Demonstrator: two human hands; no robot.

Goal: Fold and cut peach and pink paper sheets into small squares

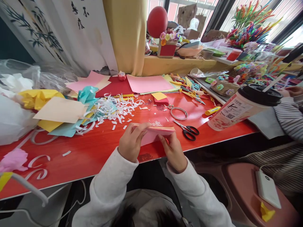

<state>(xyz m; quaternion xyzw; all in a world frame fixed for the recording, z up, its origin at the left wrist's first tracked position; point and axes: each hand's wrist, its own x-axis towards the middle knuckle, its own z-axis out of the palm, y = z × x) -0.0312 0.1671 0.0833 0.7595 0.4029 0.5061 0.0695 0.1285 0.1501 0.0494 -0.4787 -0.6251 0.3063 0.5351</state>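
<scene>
A stack of pink and orange paper (152,134) is held up at the front edge of the red table (94,154). My left hand (132,142) is closed on its left end, fingers over the top edge. My right hand (174,151) pinches the right end, with the thumb on the near face. Just right of the paper lie scissors (188,129) with black handles, blades pointing up and left. Beyond them is a silver bangle (179,113). Small yellow and red paper squares (159,96) rest farther back.
White paper shreds (113,108) and crumpled coloured paper (41,97) cover the left side. A lidded drink cup (243,107) with a straw stands at right. Pink sheets (149,84) lie at the back. A co-worker's striped sleeve (290,116) shows at far right, above a stool holding a white power bank (268,189).
</scene>
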